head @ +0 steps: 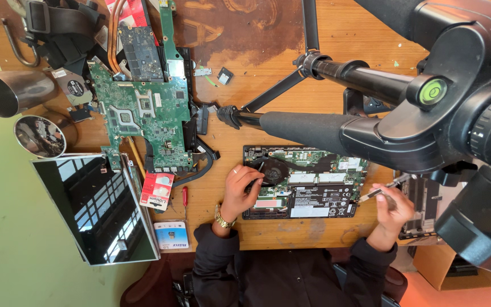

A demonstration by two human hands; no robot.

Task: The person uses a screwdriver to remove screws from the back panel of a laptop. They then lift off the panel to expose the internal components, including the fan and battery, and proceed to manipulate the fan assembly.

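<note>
The left hand (241, 190) rests with curled fingers on the opened laptop (305, 182), fingertips touching the black fan (273, 170) just beyond them. The right hand (392, 209), off the laptop's far edge, pinches a thin screwdriver (383, 189) pointing back toward the laptop.

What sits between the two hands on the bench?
In the head view, the opened laptop lies between them: the left hand rests on its fan end, and the right hand holds a thin tool at its other end.
</note>
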